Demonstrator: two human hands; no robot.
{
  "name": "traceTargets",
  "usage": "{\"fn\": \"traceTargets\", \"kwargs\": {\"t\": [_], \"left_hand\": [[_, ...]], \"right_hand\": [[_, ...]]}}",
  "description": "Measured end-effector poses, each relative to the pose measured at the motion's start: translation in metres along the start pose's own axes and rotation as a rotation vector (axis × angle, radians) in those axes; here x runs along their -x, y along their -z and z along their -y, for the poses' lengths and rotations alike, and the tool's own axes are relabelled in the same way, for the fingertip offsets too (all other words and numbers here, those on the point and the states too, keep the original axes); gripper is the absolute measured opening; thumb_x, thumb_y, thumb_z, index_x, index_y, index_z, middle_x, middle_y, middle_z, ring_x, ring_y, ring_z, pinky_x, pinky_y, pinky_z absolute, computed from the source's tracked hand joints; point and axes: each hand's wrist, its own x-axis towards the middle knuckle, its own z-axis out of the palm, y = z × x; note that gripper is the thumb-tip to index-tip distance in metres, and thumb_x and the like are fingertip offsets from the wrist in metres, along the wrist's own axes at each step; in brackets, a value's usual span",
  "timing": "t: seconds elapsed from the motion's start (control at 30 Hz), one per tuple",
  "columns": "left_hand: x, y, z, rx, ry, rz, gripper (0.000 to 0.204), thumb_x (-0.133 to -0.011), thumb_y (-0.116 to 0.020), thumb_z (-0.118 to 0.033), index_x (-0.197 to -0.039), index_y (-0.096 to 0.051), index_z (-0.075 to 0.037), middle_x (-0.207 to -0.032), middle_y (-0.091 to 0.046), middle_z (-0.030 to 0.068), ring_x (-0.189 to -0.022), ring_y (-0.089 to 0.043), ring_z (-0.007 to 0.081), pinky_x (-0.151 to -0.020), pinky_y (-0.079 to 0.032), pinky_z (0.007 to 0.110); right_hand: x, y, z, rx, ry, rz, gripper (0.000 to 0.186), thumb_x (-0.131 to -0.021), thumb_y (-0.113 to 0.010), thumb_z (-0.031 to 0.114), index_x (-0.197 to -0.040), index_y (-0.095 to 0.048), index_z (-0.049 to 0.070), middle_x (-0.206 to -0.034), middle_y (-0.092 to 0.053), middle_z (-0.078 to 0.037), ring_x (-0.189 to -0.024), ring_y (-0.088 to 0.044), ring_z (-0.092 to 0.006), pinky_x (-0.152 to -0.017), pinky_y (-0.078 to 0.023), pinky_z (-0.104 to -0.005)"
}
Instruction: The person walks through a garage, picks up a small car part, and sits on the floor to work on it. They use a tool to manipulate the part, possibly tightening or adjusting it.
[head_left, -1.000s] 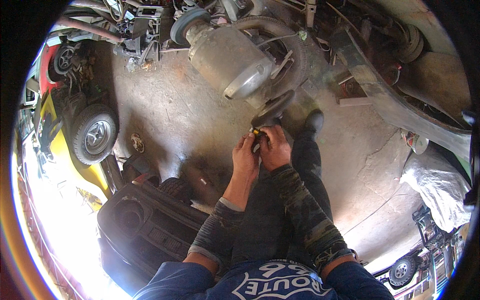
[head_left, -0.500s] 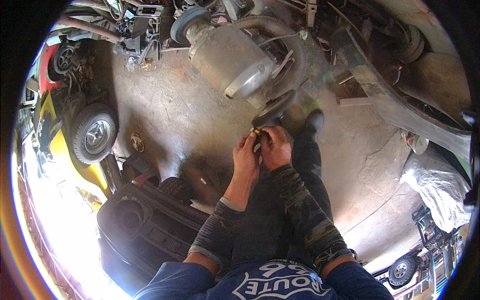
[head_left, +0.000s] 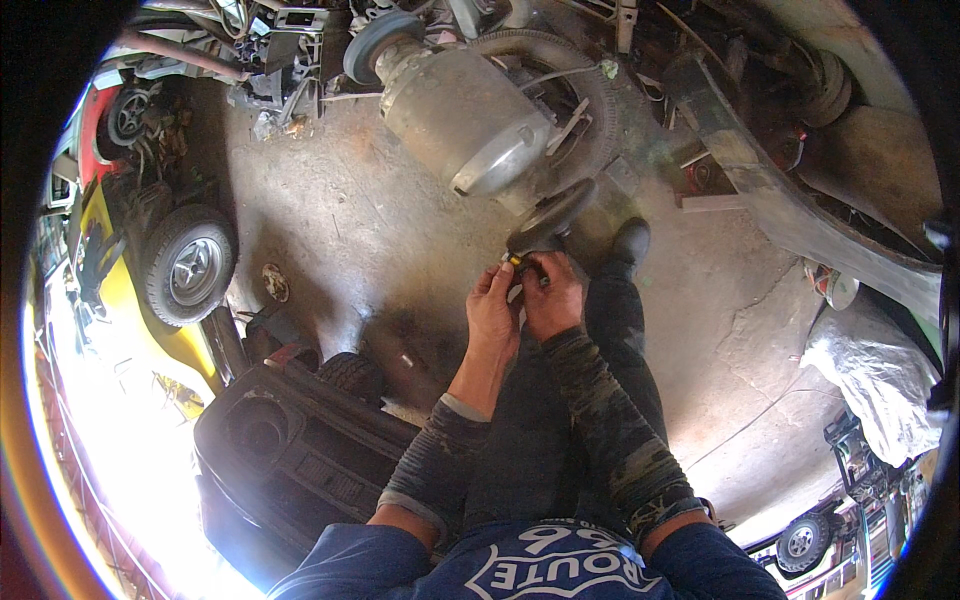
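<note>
The left hand (head_left: pixel 491 308) and right hand (head_left: pixel 555 302) close their fingers on a small black-and-yellow piece (head_left: pixel 516 261) — just near of the dark, disc-shaped wheel (head_left: pixel 552 215); its long axis is unclear.

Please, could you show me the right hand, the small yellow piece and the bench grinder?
Right hand (head_left: pixel 555 300): head view, back of the hand.
Small yellow piece (head_left: pixel 515 261): head view, its yellow part.
Bench grinder (head_left: pixel 465 122): head view, middle of its grey housing.

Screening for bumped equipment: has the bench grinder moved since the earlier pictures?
No, neither way: the bench grinder shows no clear shift against the large tyre behind it.
</note>
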Motion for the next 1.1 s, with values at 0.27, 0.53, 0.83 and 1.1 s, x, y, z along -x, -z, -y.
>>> {"fn": "traceTargets", "kwargs": {"t": [0.27, 0.53, 0.83, 1.1], "left_hand": [[0.0, 0.0, 0.0, -0.023, -0.006, 0.002, 0.024, -0.099, -0.061, -0.018, -0.116, -0.058, -0.002, -0.114, -0.062, 0.008, -0.11, -0.057, 0.0205, -0.096, -0.046, 0.04], [0.001, -0.002, -0.003, -0.022, 0.002, 0.005, 0.026, -0.097, -0.065, -0.021, -0.116, -0.059, -0.004, -0.113, -0.062, 0.006, -0.11, -0.057, 0.0196, -0.096, -0.046, 0.039], [-0.001, 0.0, 0.0, -0.009, -0.016, 0.013, 0.027, -0.096, -0.066, -0.022, -0.116, -0.058, -0.006, -0.111, -0.063, 0.0051, -0.107, -0.059, 0.0197, -0.093, -0.047, 0.039], [-0.001, 0.0, 0.001, -0.01, -0.019, -0.003, 0.023, -0.095, -0.068, -0.021, -0.112, -0.059, -0.006, -0.109, -0.064, 0.0044, -0.105, -0.059, 0.0188, -0.09, -0.048, 0.039]], "right_hand": [[-0.001, 0.002, 0.004, 0.009, -0.037, 0.014, 0.016, -0.088, -0.064, 0.009, -0.103, -0.066, 0.004, -0.101, -0.066, -0.014, -0.092, -0.068, -0.0314, -0.081, -0.053, -0.0392], [-0.002, -0.003, -0.005, -0.096, -0.103, 0.027, 0.018, -0.087, -0.065, 0.008, -0.104, -0.067, 0.002, -0.103, -0.067, -0.015, -0.093, -0.068, -0.0317, -0.083, -0.053, -0.0383], [-0.003, -0.004, -0.015, -0.226, -0.259, 0.087, 0.021, -0.086, -0.063, 0.008, -0.105, -0.067, 0.001, -0.102, -0.069, -0.016, -0.094, -0.068, -0.0295, -0.085, -0.052, -0.0375], [-0.005, 0.0, -0.008, -0.3, -0.373, 0.15, 0.021, -0.087, -0.06, 0.007, -0.106, -0.067, 0.0, -0.098, -0.071, -0.012, -0.09, -0.067, -0.023, -0.082, -0.051, -0.0348]]}}
